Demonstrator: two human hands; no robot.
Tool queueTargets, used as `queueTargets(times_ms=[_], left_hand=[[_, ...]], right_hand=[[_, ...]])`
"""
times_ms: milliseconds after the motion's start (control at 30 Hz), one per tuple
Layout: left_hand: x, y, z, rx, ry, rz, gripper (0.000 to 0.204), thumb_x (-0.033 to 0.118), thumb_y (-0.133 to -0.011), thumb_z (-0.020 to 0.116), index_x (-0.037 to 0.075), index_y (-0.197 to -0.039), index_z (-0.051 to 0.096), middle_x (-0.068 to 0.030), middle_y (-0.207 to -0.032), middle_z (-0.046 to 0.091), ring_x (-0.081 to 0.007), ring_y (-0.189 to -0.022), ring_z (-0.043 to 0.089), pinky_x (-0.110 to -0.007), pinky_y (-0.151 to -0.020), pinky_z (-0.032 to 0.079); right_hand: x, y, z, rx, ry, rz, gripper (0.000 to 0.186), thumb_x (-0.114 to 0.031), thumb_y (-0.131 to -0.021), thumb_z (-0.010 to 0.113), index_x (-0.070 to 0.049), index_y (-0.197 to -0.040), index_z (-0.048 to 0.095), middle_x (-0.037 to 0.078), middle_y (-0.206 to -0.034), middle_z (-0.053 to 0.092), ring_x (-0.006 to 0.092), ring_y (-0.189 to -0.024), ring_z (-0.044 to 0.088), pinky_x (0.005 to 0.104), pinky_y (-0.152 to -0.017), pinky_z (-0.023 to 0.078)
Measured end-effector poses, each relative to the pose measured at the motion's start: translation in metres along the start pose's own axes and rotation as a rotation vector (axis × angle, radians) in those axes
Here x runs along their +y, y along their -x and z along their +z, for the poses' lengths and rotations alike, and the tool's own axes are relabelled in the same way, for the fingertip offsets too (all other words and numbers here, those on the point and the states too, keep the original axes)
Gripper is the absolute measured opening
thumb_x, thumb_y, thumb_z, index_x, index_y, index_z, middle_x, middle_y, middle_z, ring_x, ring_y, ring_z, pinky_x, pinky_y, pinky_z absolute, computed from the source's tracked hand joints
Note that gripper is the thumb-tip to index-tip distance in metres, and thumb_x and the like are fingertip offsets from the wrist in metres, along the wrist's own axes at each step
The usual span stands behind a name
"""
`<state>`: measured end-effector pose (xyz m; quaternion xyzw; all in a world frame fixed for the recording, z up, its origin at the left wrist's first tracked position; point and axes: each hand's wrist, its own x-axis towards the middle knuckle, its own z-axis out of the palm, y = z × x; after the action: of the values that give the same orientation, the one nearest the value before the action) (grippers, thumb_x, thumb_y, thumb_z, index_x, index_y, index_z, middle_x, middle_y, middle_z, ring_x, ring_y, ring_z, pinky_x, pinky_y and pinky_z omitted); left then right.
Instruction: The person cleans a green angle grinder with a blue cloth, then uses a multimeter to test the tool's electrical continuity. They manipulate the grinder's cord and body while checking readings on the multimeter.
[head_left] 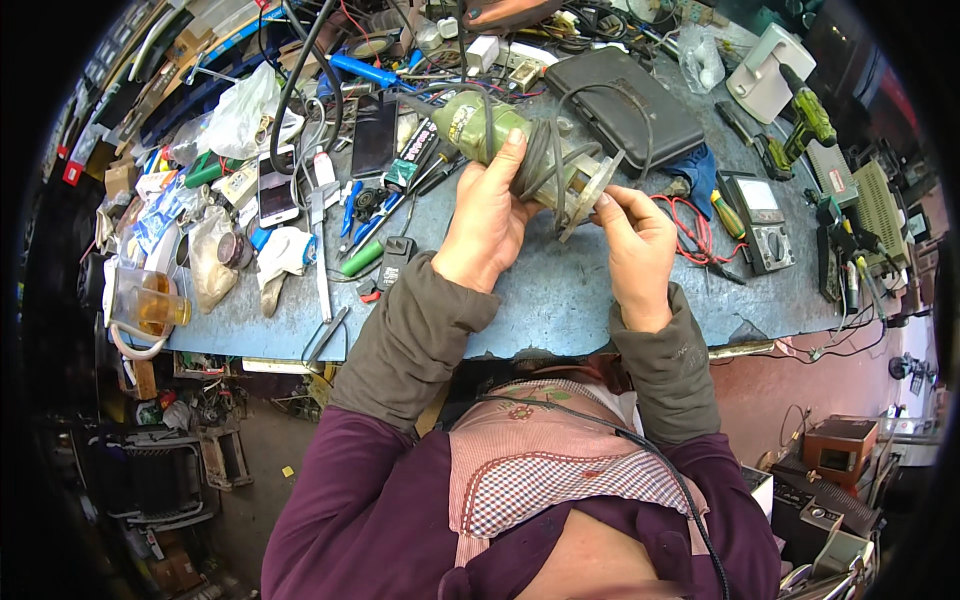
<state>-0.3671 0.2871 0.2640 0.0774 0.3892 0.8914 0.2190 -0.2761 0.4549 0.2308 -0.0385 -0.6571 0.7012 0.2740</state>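
Observation:
A green, round-bodied corded power tool point(466, 122), shaped like a trim router, is held tilted above the bench. Its dark grey cord point(541, 168) is wound several times around its middle. My left hand point(487, 215) wraps the body from below, with the thumb across the green housing and cord. At the tool's right end is a flat greyish base plate point(592, 197), and the fingertips of my right hand point(640, 243) pinch its edge. The palm of my left hand hides part of the tool's underside.
The blue bench point(540, 310) carries a black case point(625, 100) behind the tool. To the right lie red test leads point(690, 228), a multimeter point(760, 225) and a green drill point(805, 112). Phones, pens, a caliper point(321, 245) and a glass jug point(150, 305) crowd the left.

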Motion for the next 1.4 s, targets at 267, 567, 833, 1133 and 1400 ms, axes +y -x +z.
queueTargets(times_ms=[267, 567, 833, 1133, 1400], left_hand=[[0.001, 0.001, 0.002, -0.002, -0.017, 0.037, 0.047, 0.042, -0.113, 0.071, 0.007, -0.143, 0.067, -0.0062, -0.135, 0.077, -0.021, -0.118, 0.075, -0.045, -0.099, 0.063], [-0.002, 0.0, 0.003, 0.01, 0.014, 0.084, 0.04, 0.037, -0.113, 0.072, 0.008, -0.14, 0.067, -0.0047, -0.13, 0.077, -0.0185, -0.114, 0.077, -0.039, -0.094, 0.065], [0.0, 0.001, 0.003, 0.021, 0.118, 0.076, 0.032, 0.031, -0.114, 0.067, 0.008, -0.136, 0.069, -0.0065, -0.122, 0.081, -0.019, -0.105, 0.08, -0.034, -0.092, 0.065], [0.002, -0.002, -0.004, 0.061, 0.156, 0.027, 0.044, 0.035, -0.112, 0.057, 0.007, -0.143, 0.07, -0.0112, -0.137, 0.078, -0.0317, -0.127, 0.074, -0.055, -0.109, 0.059], [-0.001, -0.004, -0.007, 0.06, 0.168, 0.053, 0.045, 0.037, -0.108, 0.06, 0.008, -0.14, 0.072, -0.0109, -0.138, 0.077, -0.0322, -0.125, 0.075, -0.054, -0.107, 0.061]], right_hand=[[0.0, 0.001, 0.005, -0.03, -0.073, -0.027, 0.02, -0.002, -0.107, 0.074, 0.008, -0.124, 0.078, 0.008, -0.111, 0.082, 0.0098, -0.098, 0.073, 0.0258, -0.088, 0.059], [0.003, 0.0, 0.001, -0.022, -0.048, 0.03, 0.019, -0.001, -0.106, 0.075, 0.007, -0.123, 0.078, 0.007, -0.111, 0.082, 0.0091, -0.097, 0.073, 0.0255, -0.086, 0.059], [0.001, 0.003, 0.003, 0.01, 0.009, -0.026, 0.014, -0.002, -0.105, 0.077, 0.007, -0.116, 0.079, 0.005, -0.105, 0.08, 0.0076, -0.091, 0.071, 0.0256, -0.078, 0.057], [-0.019, 0.006, 0.011, 0.044, 0.329, -0.329, 0.013, 0.003, -0.094, 0.082, 0.004, -0.107, 0.08, 0.013, -0.094, 0.077, 0.0201, -0.082, 0.076, 0.0329, -0.075, 0.059], [-0.02, 0.007, 0.012, 0.05, 0.368, -0.45, 0.015, 0.003, -0.093, 0.083, 0.003, -0.107, 0.079, 0.013, -0.093, 0.076, 0.0222, -0.079, 0.074, 0.0344, -0.072, 0.058]])
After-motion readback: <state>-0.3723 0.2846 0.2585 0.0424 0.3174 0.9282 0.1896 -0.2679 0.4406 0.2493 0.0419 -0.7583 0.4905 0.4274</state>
